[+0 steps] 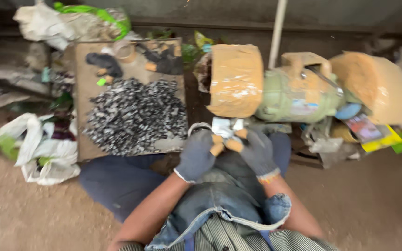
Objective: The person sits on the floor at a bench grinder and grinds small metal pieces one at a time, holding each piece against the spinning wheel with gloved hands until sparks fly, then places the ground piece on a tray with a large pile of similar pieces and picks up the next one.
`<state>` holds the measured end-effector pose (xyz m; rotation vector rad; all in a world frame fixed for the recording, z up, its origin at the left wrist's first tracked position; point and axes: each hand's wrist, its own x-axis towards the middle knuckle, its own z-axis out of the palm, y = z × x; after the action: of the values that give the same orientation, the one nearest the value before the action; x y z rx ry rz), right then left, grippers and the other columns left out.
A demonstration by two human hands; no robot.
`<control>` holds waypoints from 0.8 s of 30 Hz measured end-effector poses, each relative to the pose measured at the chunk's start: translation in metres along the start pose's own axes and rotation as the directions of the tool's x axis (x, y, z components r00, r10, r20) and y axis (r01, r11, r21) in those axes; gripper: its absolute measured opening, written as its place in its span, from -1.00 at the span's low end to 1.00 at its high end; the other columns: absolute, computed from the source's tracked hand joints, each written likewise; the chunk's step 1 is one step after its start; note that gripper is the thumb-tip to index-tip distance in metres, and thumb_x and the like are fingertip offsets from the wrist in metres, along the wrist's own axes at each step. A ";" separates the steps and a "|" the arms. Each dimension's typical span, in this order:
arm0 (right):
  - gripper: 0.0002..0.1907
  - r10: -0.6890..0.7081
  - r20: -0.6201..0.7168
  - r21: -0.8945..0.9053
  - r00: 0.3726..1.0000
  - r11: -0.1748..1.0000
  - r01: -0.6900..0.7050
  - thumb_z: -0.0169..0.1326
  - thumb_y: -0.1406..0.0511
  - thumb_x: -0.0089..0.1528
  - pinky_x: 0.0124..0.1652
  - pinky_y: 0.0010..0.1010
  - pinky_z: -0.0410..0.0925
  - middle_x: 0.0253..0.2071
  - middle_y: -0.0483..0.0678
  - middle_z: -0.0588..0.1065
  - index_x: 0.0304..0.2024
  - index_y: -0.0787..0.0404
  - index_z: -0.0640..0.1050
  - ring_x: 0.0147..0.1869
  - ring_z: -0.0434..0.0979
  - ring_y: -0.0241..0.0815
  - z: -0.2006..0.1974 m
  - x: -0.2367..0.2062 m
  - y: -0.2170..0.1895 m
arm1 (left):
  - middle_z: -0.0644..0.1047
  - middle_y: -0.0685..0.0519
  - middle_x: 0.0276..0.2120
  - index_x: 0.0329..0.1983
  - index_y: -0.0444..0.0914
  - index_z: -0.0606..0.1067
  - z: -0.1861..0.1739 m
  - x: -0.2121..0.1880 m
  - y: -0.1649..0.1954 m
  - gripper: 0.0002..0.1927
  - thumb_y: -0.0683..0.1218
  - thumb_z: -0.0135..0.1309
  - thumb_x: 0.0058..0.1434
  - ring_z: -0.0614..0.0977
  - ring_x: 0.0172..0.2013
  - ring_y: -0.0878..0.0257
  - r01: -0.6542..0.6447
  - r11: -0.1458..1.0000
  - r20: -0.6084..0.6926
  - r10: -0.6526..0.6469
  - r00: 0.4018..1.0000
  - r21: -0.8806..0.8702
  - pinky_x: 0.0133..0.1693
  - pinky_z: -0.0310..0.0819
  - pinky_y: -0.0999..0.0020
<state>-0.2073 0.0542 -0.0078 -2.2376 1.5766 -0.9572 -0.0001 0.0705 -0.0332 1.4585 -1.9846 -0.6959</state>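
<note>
Denim cloth (224, 186) is draped over the lap; just above it a small silvery piece (223, 126) is pinched between both gloved hands — left hand (196, 155), right hand (258, 151). Were either grip slackened, it could be lost among the dark bits heaped on the board (87, 83) alongside.

A flat yellow packet (381, 141) with a colourful printed card (363, 126) on it lies under the tape-wrapped bundles at the right. A pale label (300, 107) sits on the green cylinder (294, 95). White plastic bags (43, 151) slump on the floor at the left.
</note>
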 end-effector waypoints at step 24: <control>-0.69 -0.296 0.293 -0.016 0.909 0.949 0.314 0.24 0.20 0.18 -0.17 -0.21 0.45 -0.08 -0.04 0.55 -0.04 0.07 0.57 -0.08 0.58 0.00 0.004 -0.039 -0.029 | 0.65 -0.01 -0.16 0.00 -0.19 0.56 -0.038 0.000 -0.058 -0.76 -0.14 0.19 0.25 0.66 -0.17 0.11 0.516 0.781 -0.058 -0.568 0.821 -0.352 -0.13 0.53 0.26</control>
<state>-0.1909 0.1002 -0.0100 -2.5802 1.1690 -0.6160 0.0648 0.0524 -0.0472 1.8239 -1.2358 -1.0502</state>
